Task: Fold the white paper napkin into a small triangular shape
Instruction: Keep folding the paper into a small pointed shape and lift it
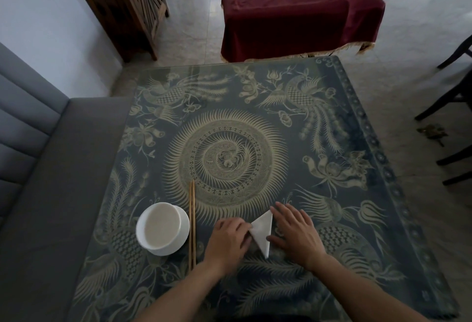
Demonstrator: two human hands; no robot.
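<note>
On the far left we see a grey sofa (38, 168) pushed up against the left edge of the table (344, 258), which has a dark blue cloth with pale birds and a big round swirl in the middle. Near the front left corner of the table sits a white bowl (162, 228) on a white saucer, and we cannot tell if there is anything in it. Just to the right of the bowl lie 2 wooden chopsticks (192, 224), side by side and touching, pointing from the front edge toward the middle of the table. Next we come to our left hand (227, 240), which lies palm down near the front edge with its fingers curled a little, pressing on the left side of the white paper napkin (263, 232). The napkin lies flat on the table between our 2 hands, already a small triangle with 1 point toward the front edge and 1 point toward the far side. Our right hand (296, 232) lies flat on the right side of the napkin, fingers wide and straight, with the fingertips touching its top point and the thumb touching its right edge. Behind the table stands another table under a dark red cloth (293, 10), and dark chair legs (449, 107) show at the far right.
</note>
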